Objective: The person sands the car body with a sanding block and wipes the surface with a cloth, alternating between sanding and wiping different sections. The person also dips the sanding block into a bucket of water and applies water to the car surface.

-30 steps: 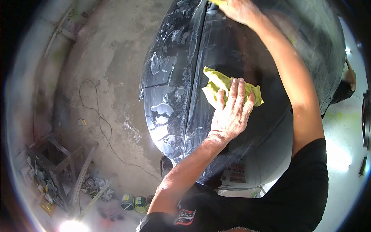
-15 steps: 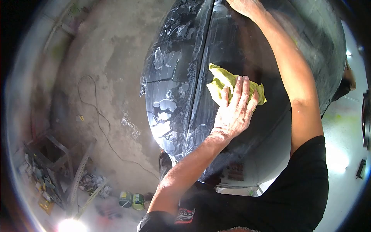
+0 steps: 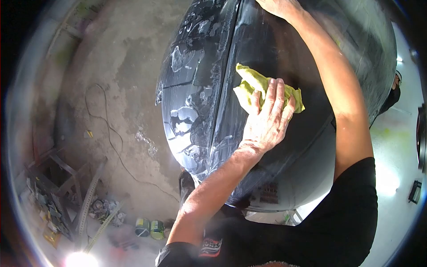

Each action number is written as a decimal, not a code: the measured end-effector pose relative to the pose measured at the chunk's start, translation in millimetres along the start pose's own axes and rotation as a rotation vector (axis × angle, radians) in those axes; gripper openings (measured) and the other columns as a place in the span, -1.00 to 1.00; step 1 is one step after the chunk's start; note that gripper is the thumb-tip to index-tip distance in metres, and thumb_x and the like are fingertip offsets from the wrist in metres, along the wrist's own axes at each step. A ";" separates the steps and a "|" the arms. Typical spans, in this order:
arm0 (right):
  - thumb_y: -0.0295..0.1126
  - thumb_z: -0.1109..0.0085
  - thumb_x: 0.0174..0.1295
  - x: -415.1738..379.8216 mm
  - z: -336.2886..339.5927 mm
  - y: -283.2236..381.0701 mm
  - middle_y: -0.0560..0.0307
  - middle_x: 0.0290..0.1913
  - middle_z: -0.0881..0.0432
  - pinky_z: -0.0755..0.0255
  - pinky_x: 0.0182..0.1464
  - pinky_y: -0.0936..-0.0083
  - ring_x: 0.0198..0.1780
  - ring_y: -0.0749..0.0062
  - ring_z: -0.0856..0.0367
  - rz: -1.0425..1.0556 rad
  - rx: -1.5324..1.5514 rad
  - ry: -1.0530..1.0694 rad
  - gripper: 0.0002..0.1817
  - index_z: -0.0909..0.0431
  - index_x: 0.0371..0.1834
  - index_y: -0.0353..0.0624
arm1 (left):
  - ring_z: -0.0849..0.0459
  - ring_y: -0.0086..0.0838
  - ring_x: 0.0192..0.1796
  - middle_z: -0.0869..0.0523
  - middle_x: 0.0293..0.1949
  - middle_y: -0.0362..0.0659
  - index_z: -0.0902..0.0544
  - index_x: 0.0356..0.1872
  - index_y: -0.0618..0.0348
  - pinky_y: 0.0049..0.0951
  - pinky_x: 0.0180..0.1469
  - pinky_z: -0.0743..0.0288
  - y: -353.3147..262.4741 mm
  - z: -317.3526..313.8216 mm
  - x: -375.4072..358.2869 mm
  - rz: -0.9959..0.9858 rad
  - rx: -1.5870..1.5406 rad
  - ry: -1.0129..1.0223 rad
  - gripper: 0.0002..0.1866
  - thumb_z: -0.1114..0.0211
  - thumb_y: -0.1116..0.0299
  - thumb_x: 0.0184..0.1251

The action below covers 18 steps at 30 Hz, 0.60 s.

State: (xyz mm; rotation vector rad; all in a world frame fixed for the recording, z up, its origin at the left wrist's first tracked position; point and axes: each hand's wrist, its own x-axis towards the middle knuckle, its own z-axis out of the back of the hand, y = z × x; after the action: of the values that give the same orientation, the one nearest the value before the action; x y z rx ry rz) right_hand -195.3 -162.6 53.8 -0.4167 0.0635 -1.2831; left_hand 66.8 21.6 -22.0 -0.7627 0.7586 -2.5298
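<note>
Under the spread fingers of my left hand (image 3: 265, 127), a crumpled yellow-green cloth (image 3: 253, 82) is pressed flat against a large, curved, glossy black panel (image 3: 302, 133). A dark seam runs lengthwise to the left of the cloth. Beyond it, the panel's left part (image 3: 178, 102) has whitish smears and patches. My right hand (image 3: 282, 6) rests on the panel at the top edge of the view, its fingers stretched out to the left and partly cut off by the frame. No object shows in it.
A thin cable (image 3: 109, 129) loops over the concrete floor (image 3: 138, 49). Two cans (image 3: 157, 229) stand at the lower left, near metal frames (image 3: 66, 178) and scraps. A bright lamp (image 3: 82, 259) glows below them. Part of another person (image 3: 391, 98) in black shows at the right.
The panel's seam and smeared left part have shifted slightly left in view. My left hand and the cloth appear a little higher and further left. My right hand has shifted slightly left.
</note>
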 end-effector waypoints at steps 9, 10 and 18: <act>-0.37 -0.22 0.21 -46.0 39.4 110.5 -0.02 -0.15 -0.57 -0.52 0.19 0.25 0.07 0.10 -0.57 0.045 0.063 0.064 -0.67 -0.78 0.03 -0.10 | -0.50 -0.01 0.40 -0.52 0.31 0.09 -0.62 0.20 0.05 0.19 0.33 -0.33 9.6 3.1 -13.8 -0.082 -0.184 -0.269 -0.48 -0.38 0.42 0.12; -0.38 -0.21 0.24 -48.5 40.2 119.6 -0.03 -0.16 -0.57 -0.52 0.19 0.24 0.06 0.11 -0.57 -0.018 0.097 0.099 -0.70 -0.78 0.00 -0.12 | -0.50 -0.02 0.38 -0.52 0.30 0.08 -0.62 0.20 0.04 0.17 0.31 -0.33 12.1 6.0 -23.4 -0.098 -0.182 -0.250 -0.47 -0.39 0.43 0.11; -0.29 -0.30 0.28 -122.3 43.8 225.4 -0.02 0.31 -0.57 -0.33 0.56 0.17 0.46 0.06 -0.46 0.105 0.082 0.050 -0.63 -0.70 0.16 -0.05 | -0.54 -0.08 0.30 -0.55 0.27 0.01 -0.66 0.17 0.00 0.02 0.28 -0.32 5.5 51.1 -170.9 -0.035 -0.226 -0.132 -0.38 -0.46 0.51 -0.07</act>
State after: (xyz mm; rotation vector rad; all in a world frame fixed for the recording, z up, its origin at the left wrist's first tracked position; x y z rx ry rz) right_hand -12.6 13.4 -3.9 -0.3075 0.0739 -1.1881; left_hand 231.0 83.1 -55.1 -1.0145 1.0038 -2.4212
